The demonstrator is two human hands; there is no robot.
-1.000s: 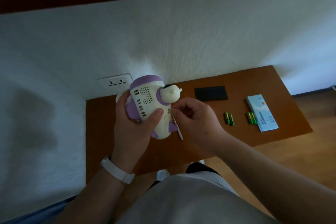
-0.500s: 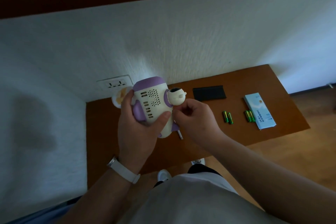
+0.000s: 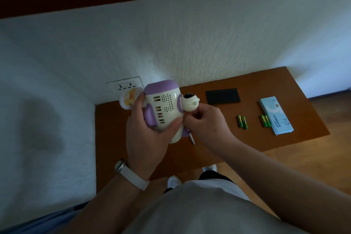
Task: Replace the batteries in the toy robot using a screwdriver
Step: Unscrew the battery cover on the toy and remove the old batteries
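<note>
Here, left grip (image 3: 150, 138) wrapped round the toy robot (image 3: 165, 108), held above the desk (image 3: 114, 129), right grip (image 3: 207, 123) curled at its side, hold unclear, green batteries (image 3: 242, 122) lying well right.

The toy robot (image 3: 165, 108) is cream and purple (dotted grille), the batteries (image 3: 239, 120) green-yellow, the box (image 3: 276, 116) pale blue.

A black rectangular piece (image 3: 222, 97) and a pale blue box (image 3: 276, 116) lie apart on the brown table (image 3: 114, 138); a socket (image 3: 124, 86) sits in the white wall (image 3: 209, 43) behind
</note>
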